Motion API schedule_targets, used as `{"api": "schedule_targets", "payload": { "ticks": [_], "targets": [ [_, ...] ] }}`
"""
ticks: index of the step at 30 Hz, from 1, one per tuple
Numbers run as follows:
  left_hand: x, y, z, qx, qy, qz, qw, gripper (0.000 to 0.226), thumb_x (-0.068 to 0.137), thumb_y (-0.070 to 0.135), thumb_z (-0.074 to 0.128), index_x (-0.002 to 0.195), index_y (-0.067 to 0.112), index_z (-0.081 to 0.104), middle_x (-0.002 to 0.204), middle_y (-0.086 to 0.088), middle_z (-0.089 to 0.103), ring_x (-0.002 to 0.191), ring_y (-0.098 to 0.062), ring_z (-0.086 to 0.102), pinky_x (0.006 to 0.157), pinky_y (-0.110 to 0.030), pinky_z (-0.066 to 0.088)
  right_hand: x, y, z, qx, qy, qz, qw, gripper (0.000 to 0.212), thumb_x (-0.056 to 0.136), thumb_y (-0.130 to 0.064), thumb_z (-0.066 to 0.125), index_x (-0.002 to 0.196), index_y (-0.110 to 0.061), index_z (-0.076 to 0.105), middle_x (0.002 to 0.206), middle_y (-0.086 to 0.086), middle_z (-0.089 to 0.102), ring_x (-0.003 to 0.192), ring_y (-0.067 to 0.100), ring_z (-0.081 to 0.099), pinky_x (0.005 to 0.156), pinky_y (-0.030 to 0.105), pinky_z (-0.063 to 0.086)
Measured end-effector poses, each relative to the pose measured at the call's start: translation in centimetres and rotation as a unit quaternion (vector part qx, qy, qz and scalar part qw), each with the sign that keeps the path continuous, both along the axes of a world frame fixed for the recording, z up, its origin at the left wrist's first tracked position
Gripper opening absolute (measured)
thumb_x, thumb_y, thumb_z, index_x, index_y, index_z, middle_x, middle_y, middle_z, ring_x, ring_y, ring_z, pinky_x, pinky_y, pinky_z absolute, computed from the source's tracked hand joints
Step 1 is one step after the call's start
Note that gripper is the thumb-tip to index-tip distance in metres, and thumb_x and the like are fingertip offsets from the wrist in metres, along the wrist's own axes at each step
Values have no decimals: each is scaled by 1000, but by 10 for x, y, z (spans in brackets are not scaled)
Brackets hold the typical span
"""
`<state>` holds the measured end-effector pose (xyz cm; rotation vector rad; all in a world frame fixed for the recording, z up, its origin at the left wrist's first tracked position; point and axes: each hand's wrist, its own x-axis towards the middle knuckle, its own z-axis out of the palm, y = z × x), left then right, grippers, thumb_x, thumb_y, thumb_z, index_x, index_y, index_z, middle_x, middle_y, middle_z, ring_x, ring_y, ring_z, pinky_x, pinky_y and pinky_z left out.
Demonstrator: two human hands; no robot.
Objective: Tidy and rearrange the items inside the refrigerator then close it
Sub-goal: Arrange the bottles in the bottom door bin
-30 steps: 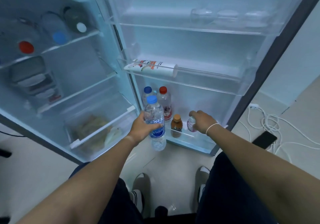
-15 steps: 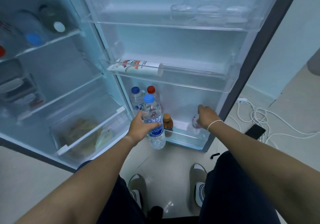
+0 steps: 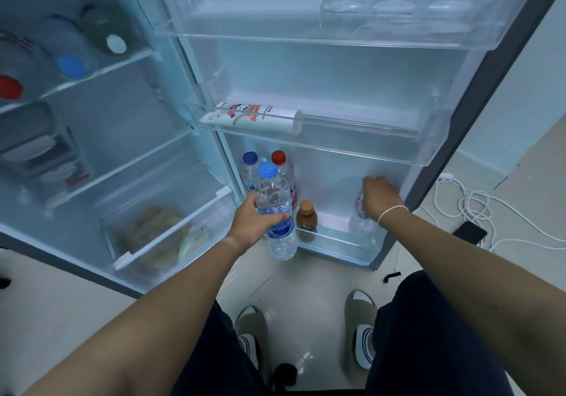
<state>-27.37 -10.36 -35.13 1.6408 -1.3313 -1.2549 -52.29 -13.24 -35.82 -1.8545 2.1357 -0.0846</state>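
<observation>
Our right hand shifts small pink-labelled bottle rightward, fingers clamped | left hand grips blue-capped clear water bottle | door-bin spacing underway

Left hand: arm stretched forward, fingers curled round a water bottle, held upright.
Right hand: arm reaching forward, knuckles up, fingers closed over a small bottle.

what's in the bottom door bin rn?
Bottom door bin: blue-capped bottle, red-capped bottle, brown bottle, and a small bottle gripped by the right hand, which covers its top.
</observation>
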Motion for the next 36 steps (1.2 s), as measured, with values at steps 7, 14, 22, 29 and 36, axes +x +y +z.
{"api": "schedule_targets", "payload": {
  "ticks": [7,14,22,29,36],
  "targets": [
    [2,-4,-1,-2,1,11,1000,63,74,11,77,129,14,47,127,-6,59,114,-26,58,97,-41,50,-2,1,-13,14,40,12,999,31,89,0,48,119,5,49,120,27,52,111,42,56,94,39,44],
    [8,-8,1,-2,2,12,1000,62,73,9,77,128,13,48,121,-4,59,111,-24,58,92,-35,50,9,-5,-11,-4,97,18,995,32,89,-6,45,119,-3,56,122,19,54,114,36,54,89,36,47],
    [17,-13,0,-9,11,13,1000,62,74,9,77,128,16,47,115,0,59,105,-20,57,84,-30,48,73,-14,-15,-22,-25,170,985,40,91,-18,46,130,-13,54,123,15,52,114,34,52,88,38,47],
    [21,-21,7,-26,7,8,1000,63,72,10,78,127,16,49,117,-1,61,106,-21,59,76,-21,50,94,-11,-36,26,-4,192,981,41,91,-13,49,132,-10,50,121,19,51,107,38,55,91,37,48],
    [8,-28,19,-45,18,-5,999,61,73,10,77,127,14,50,112,1,60,103,-17,58,80,-22,52,63,-18,-22,30,-18,120,992,33,93,-12,47,123,-1,53,119,23,52,106,40,56,90,36,45]
  ]
}}
